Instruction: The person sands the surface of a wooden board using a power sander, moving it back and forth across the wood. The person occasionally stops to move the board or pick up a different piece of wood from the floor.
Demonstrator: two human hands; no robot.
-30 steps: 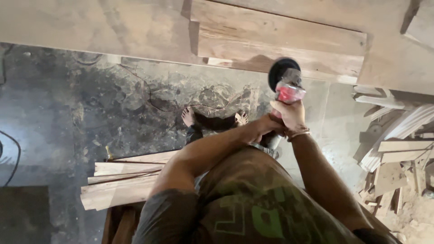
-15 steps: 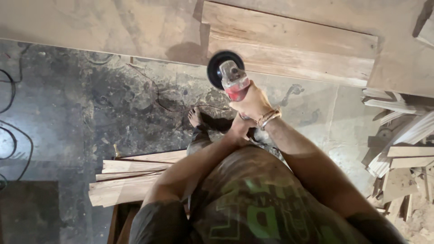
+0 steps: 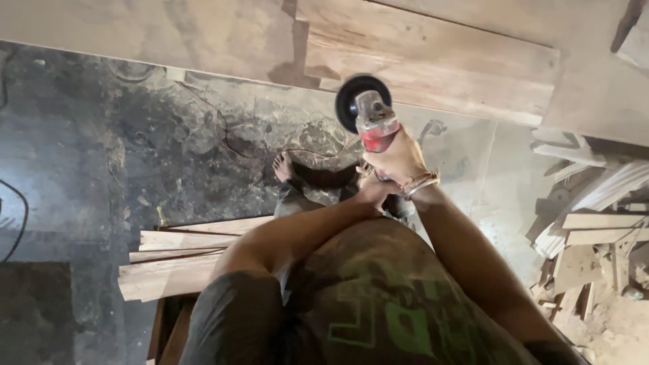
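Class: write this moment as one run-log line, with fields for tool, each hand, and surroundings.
tool: angle grinder above floor | right hand: grip on grinder body | left hand: at grinder's rear, grip unclear | near: wooden planks, offcuts

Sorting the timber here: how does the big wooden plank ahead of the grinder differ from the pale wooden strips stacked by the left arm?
The big wooden plank is one broad, reddish-brown board; the pale wooden strips are several narrow, lighter pieces. The plank lies single, the strips overlap in a loose pile. Both are bare, dusty wood.
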